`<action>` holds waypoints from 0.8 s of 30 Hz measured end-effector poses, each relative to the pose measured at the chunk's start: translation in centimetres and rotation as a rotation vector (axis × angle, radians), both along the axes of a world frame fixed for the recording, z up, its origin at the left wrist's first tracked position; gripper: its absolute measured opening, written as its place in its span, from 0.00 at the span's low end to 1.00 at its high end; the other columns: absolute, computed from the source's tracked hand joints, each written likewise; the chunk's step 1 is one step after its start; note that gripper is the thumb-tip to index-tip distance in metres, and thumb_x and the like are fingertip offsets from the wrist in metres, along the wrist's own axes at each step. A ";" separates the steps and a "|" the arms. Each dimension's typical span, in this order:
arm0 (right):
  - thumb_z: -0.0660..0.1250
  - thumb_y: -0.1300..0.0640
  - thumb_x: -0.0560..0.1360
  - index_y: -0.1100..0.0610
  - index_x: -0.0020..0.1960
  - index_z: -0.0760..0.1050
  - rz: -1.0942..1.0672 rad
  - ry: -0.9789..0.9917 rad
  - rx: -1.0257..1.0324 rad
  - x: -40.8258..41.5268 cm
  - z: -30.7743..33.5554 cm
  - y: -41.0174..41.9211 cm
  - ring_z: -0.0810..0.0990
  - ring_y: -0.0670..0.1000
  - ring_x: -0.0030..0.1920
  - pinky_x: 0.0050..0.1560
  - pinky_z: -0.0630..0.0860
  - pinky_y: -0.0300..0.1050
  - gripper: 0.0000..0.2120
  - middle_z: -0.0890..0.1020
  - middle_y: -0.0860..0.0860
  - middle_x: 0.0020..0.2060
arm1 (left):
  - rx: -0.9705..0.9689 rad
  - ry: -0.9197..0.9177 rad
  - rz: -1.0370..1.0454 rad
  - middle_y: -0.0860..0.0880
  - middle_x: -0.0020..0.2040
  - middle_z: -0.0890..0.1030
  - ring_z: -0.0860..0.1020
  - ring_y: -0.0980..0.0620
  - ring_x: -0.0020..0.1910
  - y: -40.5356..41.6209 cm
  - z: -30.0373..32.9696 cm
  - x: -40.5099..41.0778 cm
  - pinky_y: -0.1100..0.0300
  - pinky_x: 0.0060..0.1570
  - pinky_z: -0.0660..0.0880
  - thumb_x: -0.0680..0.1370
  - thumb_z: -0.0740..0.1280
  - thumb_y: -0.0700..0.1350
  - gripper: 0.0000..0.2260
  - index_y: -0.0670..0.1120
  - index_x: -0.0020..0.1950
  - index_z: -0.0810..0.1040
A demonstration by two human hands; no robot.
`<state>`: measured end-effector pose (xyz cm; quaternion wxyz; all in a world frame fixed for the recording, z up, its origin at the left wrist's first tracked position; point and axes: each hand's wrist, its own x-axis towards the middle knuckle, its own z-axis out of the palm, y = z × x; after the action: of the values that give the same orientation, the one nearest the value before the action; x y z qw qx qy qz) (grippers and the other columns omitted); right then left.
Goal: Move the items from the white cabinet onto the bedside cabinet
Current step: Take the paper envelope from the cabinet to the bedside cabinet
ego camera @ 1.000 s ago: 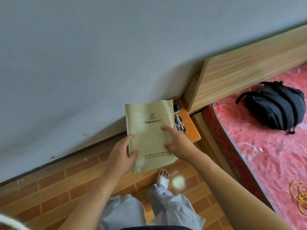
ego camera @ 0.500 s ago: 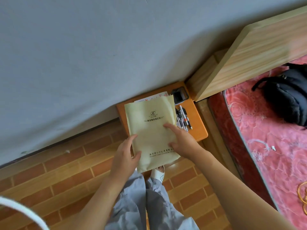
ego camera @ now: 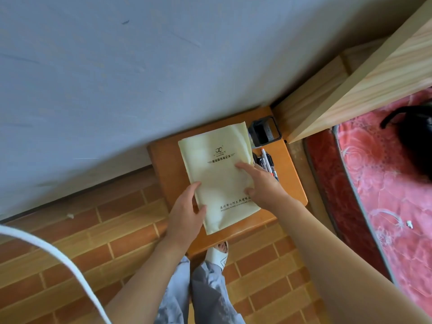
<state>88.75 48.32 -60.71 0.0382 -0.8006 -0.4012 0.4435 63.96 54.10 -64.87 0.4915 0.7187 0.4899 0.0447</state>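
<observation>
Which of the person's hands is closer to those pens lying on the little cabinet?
Right. The right hand rests on the notebook's edge right beside the pens; the left hand grips the notebook's opposite edge, farther away.

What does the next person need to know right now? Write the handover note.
Left hand: grips the lower left edge of the cream notebook, thumb on top.
Right hand: fingers on the cover near its right edge, thumb curled at it.
The notebook is over the orange bedside cabinet; its near corner overhangs the front edge. Whether it lies fully flat cannot be told.
Already on the cabinet: black mesh pen holder, pens.
Left: let go, then fetch anything remaining on the white cabinet, which is out of view.
</observation>
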 end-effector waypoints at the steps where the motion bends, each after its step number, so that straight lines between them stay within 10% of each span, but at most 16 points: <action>1: 0.69 0.64 0.78 0.35 0.76 0.61 0.006 -0.009 -0.004 0.3 -0.7 0.0 0.77 0.52 0.57 0.52 0.79 0.47 0.36 0.71 0.44 0.63 | -0.006 0.003 -0.001 0.57 0.71 0.75 0.72 0.57 0.71 -0.1 -0.5 0.3 0.53 0.69 0.74 0.78 0.71 0.43 0.27 0.53 0.76 0.68; 9: 0.72 0.62 0.76 0.40 0.80 0.59 0.103 -0.106 -0.037 1.6 -3.9 -0.6 0.75 0.52 0.55 0.48 0.79 0.48 0.39 0.67 0.47 0.61 | 0.004 0.061 -0.055 0.58 0.65 0.76 0.74 0.57 0.63 -0.6 -3.2 1.1 0.60 0.61 0.77 0.79 0.72 0.46 0.27 0.53 0.76 0.68; 14: 0.76 0.57 0.75 0.39 0.80 0.57 0.110 -0.170 -0.005 1.7 -4.8 -1.5 0.70 0.56 0.70 0.64 0.76 0.54 0.42 0.64 0.51 0.72 | 0.048 0.097 -0.084 0.58 0.61 0.75 0.74 0.58 0.57 0.4 -3.8 1.2 0.65 0.51 0.77 0.78 0.74 0.49 0.28 0.52 0.76 0.68; 24: 0.73 0.48 0.77 0.43 0.82 0.56 0.168 -0.316 -0.009 0.6 -2.0 -3.0 0.59 0.58 0.79 0.76 0.63 0.59 0.39 0.56 0.52 0.80 | 0.240 0.150 -0.190 0.51 0.70 0.74 0.72 0.51 0.70 1.3 -1.1 -0.1 0.55 0.66 0.72 0.79 0.72 0.52 0.26 0.50 0.75 0.70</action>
<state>89.40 45.29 -62.72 -0.0661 -0.8241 -0.4657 0.3155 63.87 55.40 -66.00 0.3664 0.8164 0.4462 0.0025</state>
